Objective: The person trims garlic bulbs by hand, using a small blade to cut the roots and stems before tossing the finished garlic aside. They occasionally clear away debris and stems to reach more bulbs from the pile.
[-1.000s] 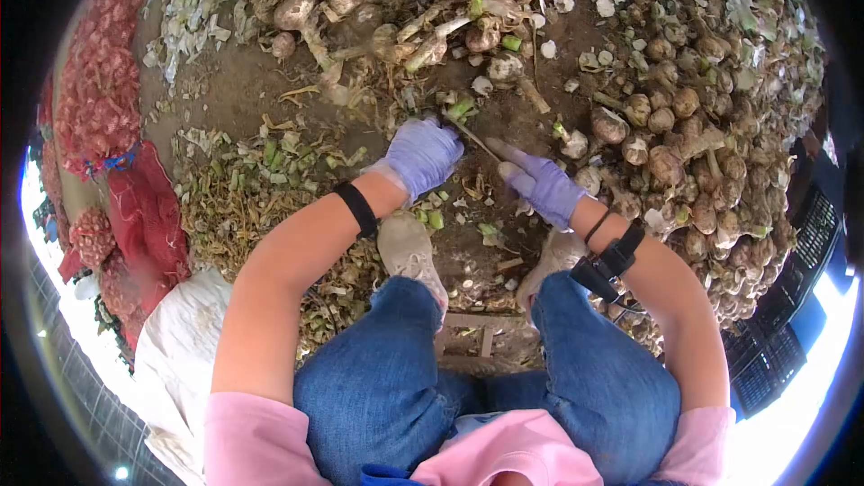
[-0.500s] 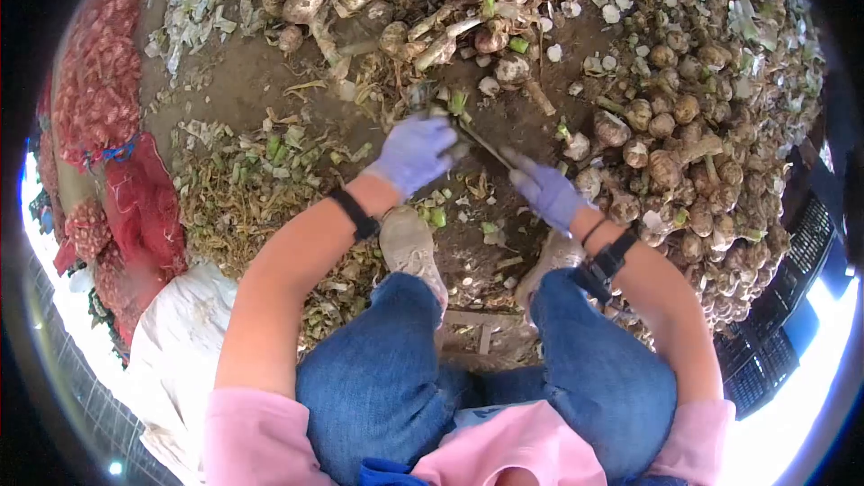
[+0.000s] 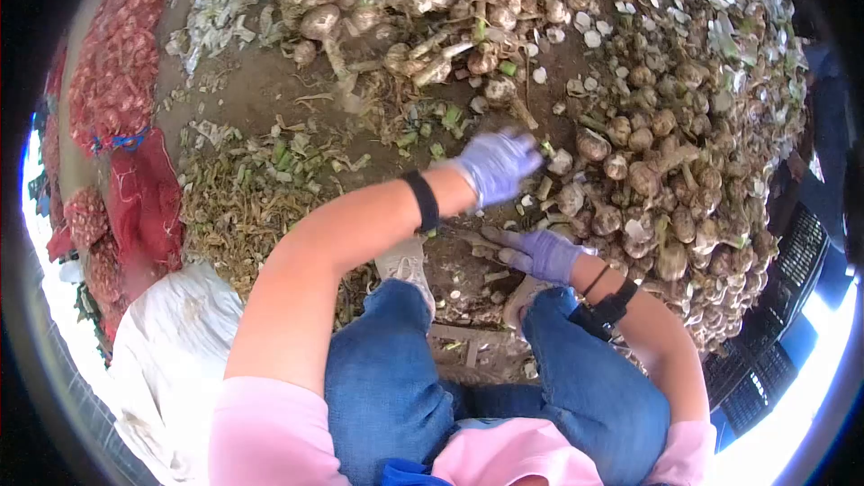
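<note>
My left hand (image 3: 499, 167), in a pale purple glove, is stretched out over the ground beside the heap of garlic bulbs (image 3: 661, 139). Its blurred fingers point up and right and look apart, with a garlic bulb (image 3: 560, 161) just beyond them. Lower and to the right, my right hand (image 3: 544, 255), gloved too, is closed in front of my right shoe. From its fingers a narrow, dirty tool, apparently a knife (image 3: 475, 240), points left; its blade is hard to make out against the soil.
Garlic with long stalks (image 3: 432, 0) is piled at the far side. Cut stalks and dry leaves (image 3: 243, 189) cover the ground on the left. Red mesh sacks (image 3: 126, 45) and a white sack (image 3: 180, 333) line the left side; black crates (image 3: 765, 351) stand at the right.
My left hand has swung right, toward the garlic heap, away from the knife. My right hand has dropped lower and nearer to my shoes. The view has shifted slightly.
</note>
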The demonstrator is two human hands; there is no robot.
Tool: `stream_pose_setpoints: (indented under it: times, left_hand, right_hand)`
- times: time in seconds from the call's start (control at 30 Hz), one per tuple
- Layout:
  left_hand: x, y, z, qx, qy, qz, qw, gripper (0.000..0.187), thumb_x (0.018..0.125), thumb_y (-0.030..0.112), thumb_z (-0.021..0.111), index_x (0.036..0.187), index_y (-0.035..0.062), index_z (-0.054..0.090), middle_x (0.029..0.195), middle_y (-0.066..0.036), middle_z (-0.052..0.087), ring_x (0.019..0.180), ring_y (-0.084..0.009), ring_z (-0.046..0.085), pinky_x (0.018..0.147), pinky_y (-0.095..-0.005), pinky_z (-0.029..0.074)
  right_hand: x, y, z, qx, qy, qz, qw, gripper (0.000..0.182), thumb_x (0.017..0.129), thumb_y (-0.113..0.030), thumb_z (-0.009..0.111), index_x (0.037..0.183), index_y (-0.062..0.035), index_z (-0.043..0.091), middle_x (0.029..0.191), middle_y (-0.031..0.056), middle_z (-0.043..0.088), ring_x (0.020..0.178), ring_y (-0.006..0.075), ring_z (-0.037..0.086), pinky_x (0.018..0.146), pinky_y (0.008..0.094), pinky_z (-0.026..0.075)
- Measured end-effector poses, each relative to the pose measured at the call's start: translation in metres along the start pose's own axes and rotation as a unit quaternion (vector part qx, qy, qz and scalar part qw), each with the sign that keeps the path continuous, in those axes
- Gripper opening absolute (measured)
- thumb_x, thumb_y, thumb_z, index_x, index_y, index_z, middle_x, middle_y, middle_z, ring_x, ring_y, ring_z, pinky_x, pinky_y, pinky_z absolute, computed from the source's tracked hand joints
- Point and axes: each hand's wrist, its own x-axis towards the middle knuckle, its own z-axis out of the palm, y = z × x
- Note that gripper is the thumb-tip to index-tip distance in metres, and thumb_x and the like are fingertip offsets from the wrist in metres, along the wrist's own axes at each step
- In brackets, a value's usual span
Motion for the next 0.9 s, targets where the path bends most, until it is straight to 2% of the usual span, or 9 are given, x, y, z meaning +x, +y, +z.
stream_pose_setpoints:
  times: [0.13, 0.27, 0.37, 0.43, 0.6, 0.7, 0.73, 0.83, 0.9]
  left_hand:
    - [-0.044, -0.060, -0.005, -0.029, -0.120, -0.156, 0.980, 0.059, 0.095, 0.039, 0.051, 0.147, 0.0190, 0.034, 0.154, -0.009, 0.028, 0.122, -0.0342, 0.053, 0.085, -0.0405, 0.058]
    - [-0.157, -0.120, 0.052, 0.118, 0.057, -0.286, 0.949, 0.065, 0.094, 0.045, 0.055, 0.149, 0.0232, 0.030, 0.156, -0.007, 0.025, 0.125, -0.0339, 0.052, 0.084, -0.0416, 0.058]
    - [-0.246, -0.128, 0.052, 0.034, -0.023, -0.500, 0.865, 0.071, 0.092, 0.051, 0.054, 0.150, 0.0191, 0.028, 0.157, -0.011, 0.024, 0.139, -0.0404, 0.032, 0.110, -0.0472, 0.039]
    - [-0.285, -0.140, 0.068, 0.066, 0.040, -0.632, 0.771, 0.068, 0.090, 0.043, 0.061, 0.146, 0.0141, 0.033, 0.153, -0.018, 0.028, 0.134, -0.0463, 0.034, 0.107, -0.0495, 0.040]
    - [-0.212, -0.122, -0.015, 0.032, 0.278, -0.454, 0.846, 0.063, 0.085, 0.026, 0.067, 0.139, 0.0080, 0.039, 0.141, -0.022, 0.040, 0.116, -0.0410, 0.053, 0.099, -0.0471, 0.047]
    - [-0.126, -0.117, -0.040, -0.164, 0.232, -0.404, 0.870, 0.066, 0.089, 0.027, 0.064, 0.145, 0.0113, 0.032, 0.148, -0.027, 0.032, 0.117, -0.0399, 0.055, 0.099, -0.0467, 0.048]
    - [-0.098, -0.141, -0.013, -0.107, 0.210, -0.378, 0.895, 0.067, 0.089, 0.025, 0.063, 0.146, 0.0149, 0.031, 0.152, -0.029, 0.025, 0.119, -0.0412, 0.054, 0.100, -0.0449, 0.048]
    - [-0.058, -0.132, -0.046, -0.158, 0.130, -0.472, 0.857, 0.069, 0.082, 0.017, 0.068, 0.141, 0.0092, 0.033, 0.142, -0.031, 0.036, 0.118, -0.0423, 0.055, 0.101, -0.0386, 0.049]
    - [-0.065, -0.133, -0.038, -0.215, 0.186, -0.453, 0.845, 0.068, 0.079, 0.007, 0.069, 0.138, 0.0078, 0.035, 0.136, -0.028, 0.041, 0.114, -0.0388, 0.057, 0.098, -0.0363, 0.052]
  right_hand:
    - [-0.008, 0.013, 0.006, 0.054, 0.044, -0.041, 0.997, 0.057, 0.099, -0.043, 0.040, 0.150, -0.0203, 0.030, 0.107, 0.0287, 0.063, 0.098, 0.0442, 0.061, 0.088, 0.0473, 0.048]
    - [-0.008, 0.023, 0.012, 0.039, 0.072, -0.017, 0.996, 0.056, 0.098, -0.042, 0.043, 0.149, -0.0218, 0.032, 0.105, 0.0285, 0.063, 0.098, 0.0437, 0.062, 0.086, 0.0469, 0.048]
    - [-0.010, 0.026, 0.013, 0.076, 0.096, -0.042, 0.992, 0.055, 0.098, -0.043, 0.043, 0.148, -0.0215, 0.034, 0.101, 0.0284, 0.064, 0.096, 0.0437, 0.062, 0.085, 0.0467, 0.048]
    - [-0.017, 0.015, 0.003, 0.065, 0.076, 0.006, 0.995, 0.055, 0.098, -0.043, 0.044, 0.148, -0.0213, 0.035, 0.100, 0.0284, 0.064, 0.096, 0.0436, 0.062, 0.084, 0.0465, 0.048]
    - [-0.018, 0.010, -0.001, 0.074, 0.080, 0.039, 0.993, 0.055, 0.098, -0.042, 0.045, 0.148, -0.0200, 0.036, 0.099, 0.0291, 0.064, 0.095, 0.0431, 0.063, 0.083, 0.0465, 0.048]
    - [-0.015, 0.012, 0.003, 0.071, 0.104, 0.025, 0.992, 0.055, 0.098, -0.042, 0.044, 0.148, -0.0187, 0.035, 0.098, 0.0293, 0.064, 0.096, 0.0428, 0.063, 0.084, 0.0461, 0.048]
    - [-0.015, 0.010, 0.001, 0.074, 0.098, 0.030, 0.992, 0.055, 0.098, -0.041, 0.045, 0.147, -0.0182, 0.035, 0.099, 0.0291, 0.064, 0.097, 0.0426, 0.062, 0.085, 0.0456, 0.048]
    - [-0.020, 0.004, -0.006, 0.078, 0.096, 0.037, 0.992, 0.055, 0.098, -0.040, 0.047, 0.147, -0.0174, 0.036, 0.102, 0.0282, 0.064, 0.100, 0.0424, 0.062, 0.086, 0.0445, 0.048]
    - [-0.023, 0.006, -0.007, 0.070, 0.116, 0.027, 0.990, 0.056, 0.098, -0.038, 0.049, 0.148, -0.0180, 0.035, 0.103, 0.0274, 0.064, 0.101, 0.0424, 0.062, 0.087, 0.0441, 0.048]
